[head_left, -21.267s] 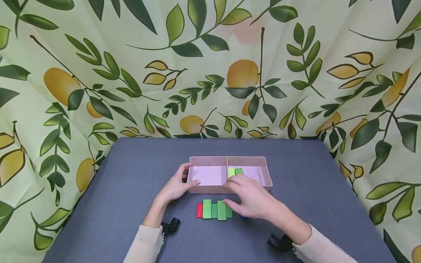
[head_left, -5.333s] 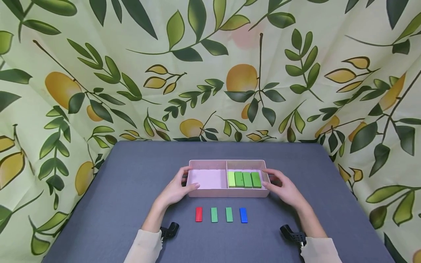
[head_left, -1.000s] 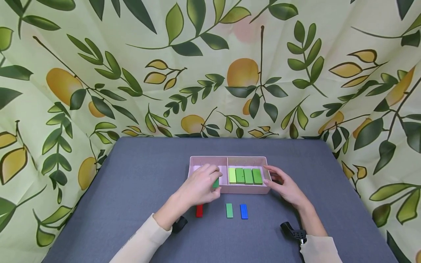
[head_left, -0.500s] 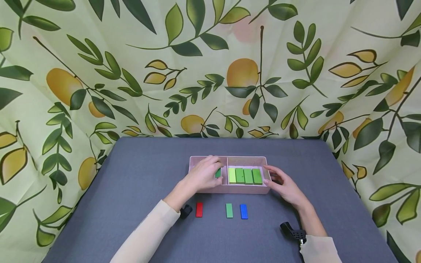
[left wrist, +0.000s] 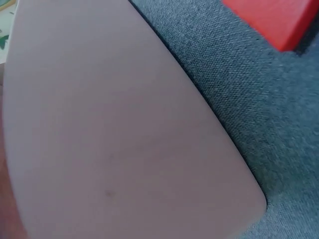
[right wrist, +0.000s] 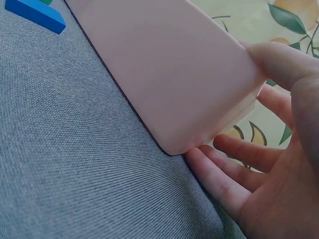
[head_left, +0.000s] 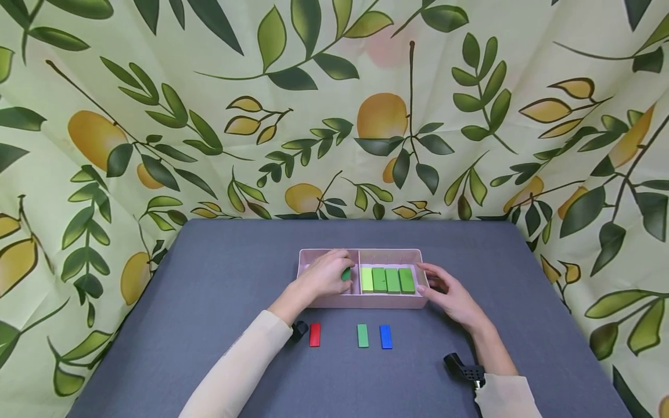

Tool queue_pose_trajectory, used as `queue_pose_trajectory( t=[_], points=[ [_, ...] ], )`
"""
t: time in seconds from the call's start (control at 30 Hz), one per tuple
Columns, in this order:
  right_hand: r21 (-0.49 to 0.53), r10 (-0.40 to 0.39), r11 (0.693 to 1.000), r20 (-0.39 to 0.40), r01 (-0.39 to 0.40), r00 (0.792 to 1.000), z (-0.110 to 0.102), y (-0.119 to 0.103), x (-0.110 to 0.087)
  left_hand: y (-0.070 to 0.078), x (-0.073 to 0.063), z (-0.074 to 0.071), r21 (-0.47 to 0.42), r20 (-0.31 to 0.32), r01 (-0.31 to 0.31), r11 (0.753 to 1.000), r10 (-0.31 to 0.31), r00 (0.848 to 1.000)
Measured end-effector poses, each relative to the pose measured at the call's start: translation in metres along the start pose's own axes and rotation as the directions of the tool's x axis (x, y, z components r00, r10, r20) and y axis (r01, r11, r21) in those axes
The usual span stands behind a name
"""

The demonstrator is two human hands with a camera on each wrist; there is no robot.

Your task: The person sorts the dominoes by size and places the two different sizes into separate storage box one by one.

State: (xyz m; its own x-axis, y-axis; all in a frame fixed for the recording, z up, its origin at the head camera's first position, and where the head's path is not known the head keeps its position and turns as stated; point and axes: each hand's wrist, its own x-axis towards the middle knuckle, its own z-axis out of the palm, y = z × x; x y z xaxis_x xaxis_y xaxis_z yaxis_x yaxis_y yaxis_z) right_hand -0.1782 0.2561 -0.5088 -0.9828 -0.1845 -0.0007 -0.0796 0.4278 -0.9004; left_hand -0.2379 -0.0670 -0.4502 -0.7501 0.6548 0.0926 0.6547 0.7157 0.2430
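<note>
The box [right wrist: 159, 74] looks like smooth, matt plastic; the tabletop [right wrist: 89, 149] is ribbed cloth; the red block [left wrist: 281, 22] looks smooth.

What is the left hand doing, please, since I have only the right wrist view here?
Observer: The left hand holds a green block at the left compartment of the box.
Operator: Thank you; could you say what sits in the right compartment?
Observer: A row of four, from the left: one yellow-green block, then three green blocks.
Operator: I see the blue block; which block on the table lies farthest left, please?
Observer: A red block, apart from the others.
</note>
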Motion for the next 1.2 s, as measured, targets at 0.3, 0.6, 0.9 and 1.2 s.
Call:
queue_pose_trajectory(
  t=[0.3, 0.6, 0.9, 1.2],
  points=[
    [0.004, -0.002, 1.000, 0.003, 0.002, 1.000, 0.004, 0.001, 0.001, -0.001, 0.006, 0.007, 0.028, 0.088, 0.046, 0.999, -0.048, 0.995],
    [0.012, -0.001, 1.000, 0.005, 0.001, 1.000, 0.006, 0.001, 0.002, -0.006, 0.011, 0.015, -0.010, 0.093, 0.031, 0.999, -0.030, 0.995],
    [0.005, 0.002, 1.000, -0.002, -0.002, 1.000, 0.003, 0.000, 0.001, -0.005, 0.004, 0.002, -0.068, 0.080, 0.056, 0.996, -0.050, 0.996],
    [0.003, -0.005, 1.000, -0.006, 0.005, 1.000, 0.000, 0.000, 0.000, 0.003, -0.007, -0.013, -0.004, -0.017, 0.013, 1.000, -0.013, 1.000]
  ],
)
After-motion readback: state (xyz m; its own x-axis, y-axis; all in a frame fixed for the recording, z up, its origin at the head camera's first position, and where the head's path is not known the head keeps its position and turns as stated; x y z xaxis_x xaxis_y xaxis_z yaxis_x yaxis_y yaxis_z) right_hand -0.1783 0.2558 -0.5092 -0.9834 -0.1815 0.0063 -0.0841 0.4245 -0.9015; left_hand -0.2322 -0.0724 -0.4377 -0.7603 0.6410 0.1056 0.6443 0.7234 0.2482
